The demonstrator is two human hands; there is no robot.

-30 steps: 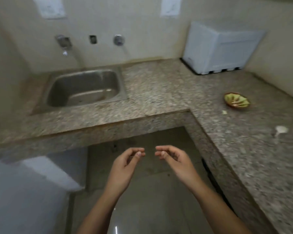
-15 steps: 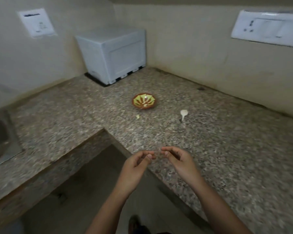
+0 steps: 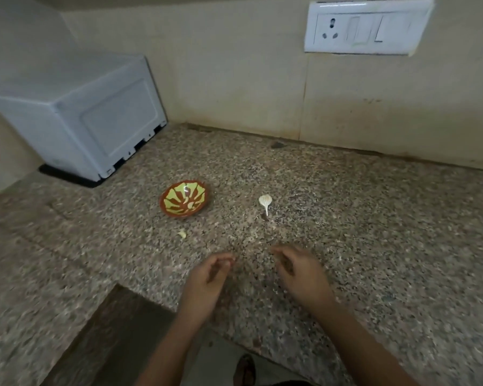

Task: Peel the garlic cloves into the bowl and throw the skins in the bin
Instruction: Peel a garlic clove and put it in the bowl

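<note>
Hovering above the counter (image 3: 374, 218), left hand (image 3: 209, 277) and right hand (image 3: 299, 274), each grip loosely curled, apparently empty.

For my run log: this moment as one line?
left hand, right hand: loosely curled over counter | bowl: on counter | white garlic piece: right of bowl

A home kitchen, by its fittings. A speckled granite worktop (image 3: 346, 218) runs into a corner and turns along the left wall. A white appliance box (image 3: 76, 115) sits in the far left corner. A wall socket and switch plate (image 3: 365, 26) is set in the plain cream wall (image 3: 234, 79). A small painted bowl (image 3: 184, 198) stands on the stone.
</note>
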